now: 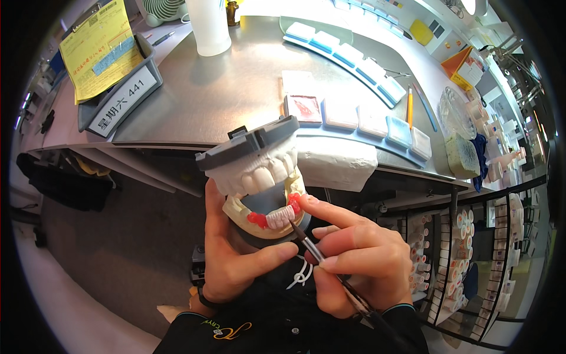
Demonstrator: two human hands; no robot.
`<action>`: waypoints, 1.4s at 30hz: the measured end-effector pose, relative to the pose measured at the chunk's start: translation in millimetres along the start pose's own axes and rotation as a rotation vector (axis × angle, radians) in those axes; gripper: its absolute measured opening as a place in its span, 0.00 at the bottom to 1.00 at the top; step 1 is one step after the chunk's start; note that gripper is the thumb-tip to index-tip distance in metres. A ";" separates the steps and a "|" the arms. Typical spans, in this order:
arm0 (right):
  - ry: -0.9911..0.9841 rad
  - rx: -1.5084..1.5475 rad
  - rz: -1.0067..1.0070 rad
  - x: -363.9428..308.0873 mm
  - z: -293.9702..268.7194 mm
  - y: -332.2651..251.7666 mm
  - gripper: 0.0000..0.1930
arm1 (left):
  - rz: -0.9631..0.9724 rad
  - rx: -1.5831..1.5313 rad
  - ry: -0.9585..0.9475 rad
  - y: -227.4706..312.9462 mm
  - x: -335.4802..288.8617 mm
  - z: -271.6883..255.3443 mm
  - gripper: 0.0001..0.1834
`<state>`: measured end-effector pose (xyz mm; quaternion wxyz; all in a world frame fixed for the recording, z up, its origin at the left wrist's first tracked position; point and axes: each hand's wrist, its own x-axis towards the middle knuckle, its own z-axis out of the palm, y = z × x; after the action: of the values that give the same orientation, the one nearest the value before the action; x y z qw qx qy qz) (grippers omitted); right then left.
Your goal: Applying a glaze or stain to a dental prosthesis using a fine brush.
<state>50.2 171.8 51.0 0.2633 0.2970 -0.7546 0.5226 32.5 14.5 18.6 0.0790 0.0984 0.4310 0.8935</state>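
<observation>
In front of my chest, my left hand (227, 259) grips a dental model (250, 224) from its left side and below. White upper teeth (257, 180) sit under a grey mounting plate (250, 141), tilted open above the cream lower arch. On the lower arch, pale pinkish front teeth (279, 218) stand between red patches (257, 220). My right hand (368, 253) pinches a fine brush (311, 248) between thumb and fingers. Its dark tip is at the lower front teeth, touching or very close. An extended right finger rests against the red patch on the right side.
Past the model is a metal-topped bench (171, 82). A row of material trays (341, 112) and a crumpled white cloth (336, 165) lie near its edge. A grey bin (121, 100) with yellow paper stands left, a white bottle (209, 26) behind, a sponge (461, 156) right.
</observation>
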 end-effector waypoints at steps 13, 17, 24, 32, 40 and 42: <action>-0.085 -0.214 -0.077 -0.1 4.6 8.7 0.18 | -0.057 -0.070 0.032 -1.2 2.2 0.5 0.50; -0.082 -0.208 -0.089 0.9 6.3 9.4 0.17 | -0.042 -0.080 0.042 -1.1 2.6 -0.6 0.49; -0.080 -0.182 -0.081 0.6 6.2 11.0 0.17 | -0.025 -0.062 0.032 -2.6 3.8 -1.8 0.50; -0.015 -0.086 -0.099 2.9 5.1 22.4 0.15 | -0.007 -0.067 0.036 -5.7 4.7 -3.2 0.51; -0.012 -0.114 -0.130 5.1 5.4 23.9 0.15 | -0.018 0.112 0.192 -3.8 6.1 9.4 0.57; -0.032 -0.130 -0.138 5.3 5.6 24.0 0.15 | 0.013 0.081 0.191 -5.8 5.9 7.5 0.57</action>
<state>28.7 172.2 37.8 0.3053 0.3386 -0.7689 0.4482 29.0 25.1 19.2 0.0278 0.0184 0.4717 0.8811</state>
